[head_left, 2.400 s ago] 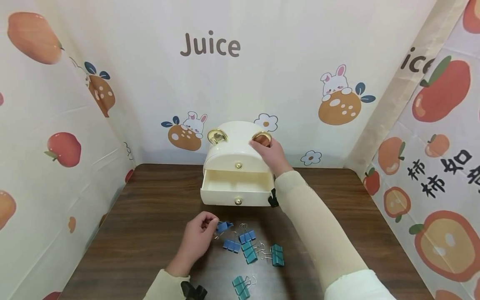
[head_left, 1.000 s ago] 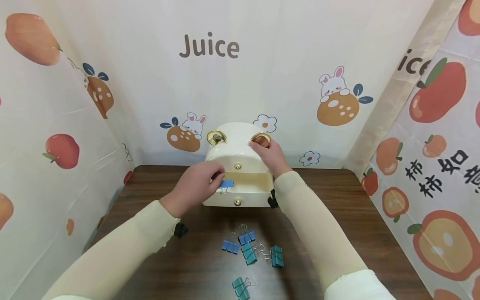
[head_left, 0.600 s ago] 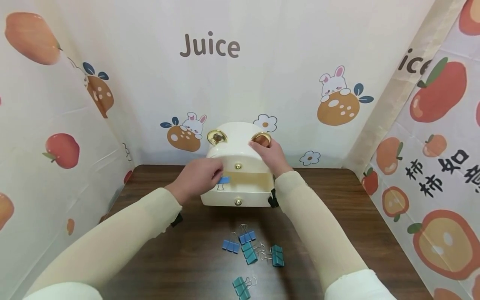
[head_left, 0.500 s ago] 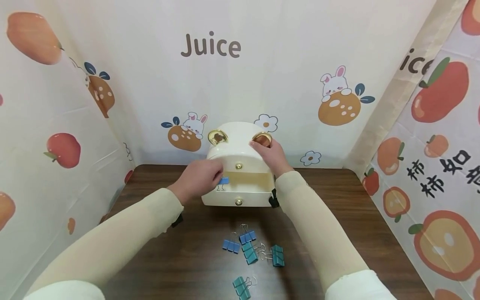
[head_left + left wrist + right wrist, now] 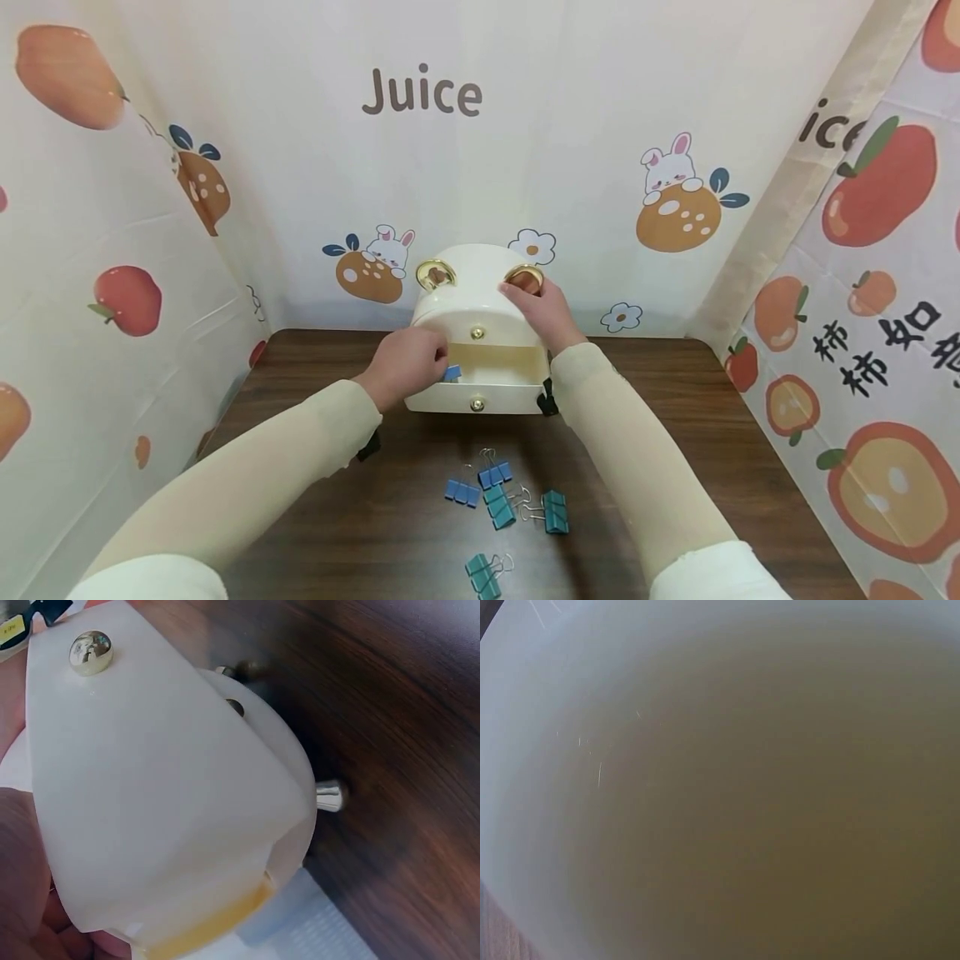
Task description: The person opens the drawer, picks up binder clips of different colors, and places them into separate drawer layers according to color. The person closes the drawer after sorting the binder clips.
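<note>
A cream drawer cabinet with a rounded top and two gold-rimmed round ears stands at the table's back. Its lower drawer is pulled out. Over the drawer's left side is my left hand, fingers curled, at a blue binder clip that is partly hidden by the hand. My right hand grips the cabinet's right ear, thumb in front. In the left wrist view, the cream cabinet covers part of the left fingers. A blurred pale surface fills the right wrist view.
Blue binder clips and teal binder clips lie on the dark wood table in front of the cabinet. One teal binder clip sits nearer the front. Printed curtains surround the back and sides.
My left hand has carried a blue binder clip from the table up into the drawer. Over the last half second hand and clip shifted slightly right and down. My right hand stays put.
</note>
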Action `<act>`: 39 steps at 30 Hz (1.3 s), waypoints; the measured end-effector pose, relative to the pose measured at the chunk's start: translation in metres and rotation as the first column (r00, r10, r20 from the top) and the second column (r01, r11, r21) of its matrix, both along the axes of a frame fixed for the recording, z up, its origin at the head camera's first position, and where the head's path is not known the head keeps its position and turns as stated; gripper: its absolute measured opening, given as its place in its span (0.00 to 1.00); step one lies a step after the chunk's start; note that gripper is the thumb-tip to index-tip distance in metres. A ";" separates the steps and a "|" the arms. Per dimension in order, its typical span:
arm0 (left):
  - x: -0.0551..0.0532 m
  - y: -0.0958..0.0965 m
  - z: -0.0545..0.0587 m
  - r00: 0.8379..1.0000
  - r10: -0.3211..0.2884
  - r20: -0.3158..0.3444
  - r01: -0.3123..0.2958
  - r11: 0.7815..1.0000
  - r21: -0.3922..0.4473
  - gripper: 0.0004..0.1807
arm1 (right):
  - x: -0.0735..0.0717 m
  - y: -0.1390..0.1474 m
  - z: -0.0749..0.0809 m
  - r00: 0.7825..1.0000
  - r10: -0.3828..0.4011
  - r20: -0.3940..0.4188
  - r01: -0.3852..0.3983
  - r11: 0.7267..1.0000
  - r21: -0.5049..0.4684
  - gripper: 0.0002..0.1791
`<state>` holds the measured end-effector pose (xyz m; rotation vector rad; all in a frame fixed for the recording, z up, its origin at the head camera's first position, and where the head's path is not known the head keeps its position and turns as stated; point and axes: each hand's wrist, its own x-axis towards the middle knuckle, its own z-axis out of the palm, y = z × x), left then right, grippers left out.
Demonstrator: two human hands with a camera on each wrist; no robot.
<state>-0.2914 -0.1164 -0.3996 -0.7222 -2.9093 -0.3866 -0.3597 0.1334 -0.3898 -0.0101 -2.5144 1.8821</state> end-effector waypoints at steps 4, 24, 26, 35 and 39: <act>-0.001 0.003 0.003 0.999 0.001 0.043 0.001 0.999 -0.032 0.17 | 0.000 0.000 0.001 1.000 0.002 0.012 -0.002 1.000 -0.015 0.34; 0.006 0.013 0.013 0.999 -0.006 0.037 0.009 0.996 -0.084 0.18 | -0.001 0.000 0.000 0.999 -0.004 0.035 0.004 1.000 0.002 0.37; 0.009 0.015 0.016 0.999 -0.010 0.031 0.012 0.998 -0.068 0.18 | -0.002 0.000 0.000 1.000 -0.005 0.031 0.005 1.000 0.004 0.37; 0.027 0.027 0.025 0.995 -0.064 -0.075 0.065 0.998 0.011 0.17 | -0.001 0.002 0.000 1.000 0.002 0.008 -0.002 1.000 -0.003 0.35; 0.037 0.031 0.026 0.988 -0.083 -0.133 0.092 0.994 0.064 0.13 | -0.001 0.001 0.000 1.000 0.000 0.011 0.000 1.000 -0.001 0.36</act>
